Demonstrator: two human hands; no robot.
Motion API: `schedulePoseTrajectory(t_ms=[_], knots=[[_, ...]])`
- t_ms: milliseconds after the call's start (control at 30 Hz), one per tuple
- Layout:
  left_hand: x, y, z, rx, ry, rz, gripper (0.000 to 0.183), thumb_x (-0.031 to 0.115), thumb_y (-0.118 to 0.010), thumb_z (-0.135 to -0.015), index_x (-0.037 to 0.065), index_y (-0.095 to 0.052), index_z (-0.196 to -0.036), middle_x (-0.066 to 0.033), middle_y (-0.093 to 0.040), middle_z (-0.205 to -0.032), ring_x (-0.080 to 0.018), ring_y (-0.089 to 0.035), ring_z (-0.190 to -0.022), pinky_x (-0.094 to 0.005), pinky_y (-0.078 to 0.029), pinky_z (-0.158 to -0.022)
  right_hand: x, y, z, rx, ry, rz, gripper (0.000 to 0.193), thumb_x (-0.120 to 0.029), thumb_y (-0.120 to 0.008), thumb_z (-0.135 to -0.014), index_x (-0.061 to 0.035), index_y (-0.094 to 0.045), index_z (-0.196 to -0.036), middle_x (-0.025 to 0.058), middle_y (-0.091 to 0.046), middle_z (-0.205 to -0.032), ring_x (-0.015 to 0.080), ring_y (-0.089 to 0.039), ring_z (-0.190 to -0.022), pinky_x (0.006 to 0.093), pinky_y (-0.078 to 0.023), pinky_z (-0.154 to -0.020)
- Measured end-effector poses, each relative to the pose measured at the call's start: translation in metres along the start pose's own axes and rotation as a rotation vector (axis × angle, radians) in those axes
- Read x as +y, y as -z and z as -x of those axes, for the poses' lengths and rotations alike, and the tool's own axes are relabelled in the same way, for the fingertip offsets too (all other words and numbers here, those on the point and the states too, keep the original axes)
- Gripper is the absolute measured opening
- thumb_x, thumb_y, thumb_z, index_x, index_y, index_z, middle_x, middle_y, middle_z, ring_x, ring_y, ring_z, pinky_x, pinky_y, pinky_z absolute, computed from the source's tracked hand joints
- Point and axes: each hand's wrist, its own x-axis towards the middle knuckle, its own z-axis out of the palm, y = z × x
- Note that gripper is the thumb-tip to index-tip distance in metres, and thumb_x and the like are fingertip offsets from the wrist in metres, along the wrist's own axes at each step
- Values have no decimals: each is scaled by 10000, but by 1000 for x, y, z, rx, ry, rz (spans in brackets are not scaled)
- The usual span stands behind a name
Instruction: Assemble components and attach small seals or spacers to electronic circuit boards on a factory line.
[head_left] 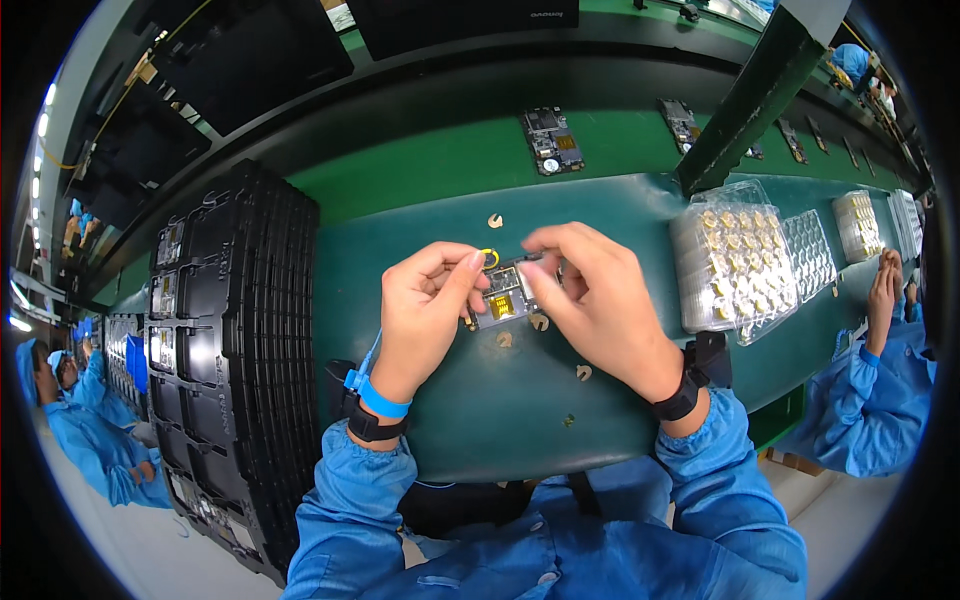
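Note:
In front of me, a small dark circuit board (pixel 487 318) with a gold contact patch is between my hands, just over the green mat. My left hand (pixel 425 308) is closed in a pinch at the board's upper left, where a small yellow ring-shaped piece (pixel 491 257) shows at the fingertips. On the other side, my right hand (pixel 605 305) grips the board's right edge, its thumb along the edge and fingers curled behind. Part of the board is covered by my fingers. Small cream C-shaped pieces (pixel 584 373) lie around it on the mat.
A tall stack of black trays (pixel 265 370) stands at my left. To the right are clear plastic trays (pixel 735 265) of small cream pieces, beside a green post (pixel 755 105). More circuit boards (pixel 552 140) lie on the far green strip. Co-workers in blue (pixel 870 400) are at both sides.

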Motion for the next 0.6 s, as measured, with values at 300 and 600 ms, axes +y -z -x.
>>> schedulePoseTrajectory(t_ms=[300, 600], knots=[[4, -2, 0, -98, 27, 10, 156, 98, -678, -1036, -41, -712, -973, -78, -716, -811, -114, -670, -640, -223, -507, -579, 18, -8, 3, -175, -79, -363, 105, -18, -691, -964, 27, -655, -1052, 69, -660, -869, 85, -615, -678, 248, -494, -597], [3, 0, 2, -188, 100, 110, 211, 147, -652, -1059, -44, -705, -986, -103, -722, -813, -161, -697, -621, -248, -537, -560, 15, -12, 6, -169, -90, -413, 79, -10, -694, -961, 33, -645, -1006, 58, -661, -852, 78, -618, -668, 244, -493, -585]])
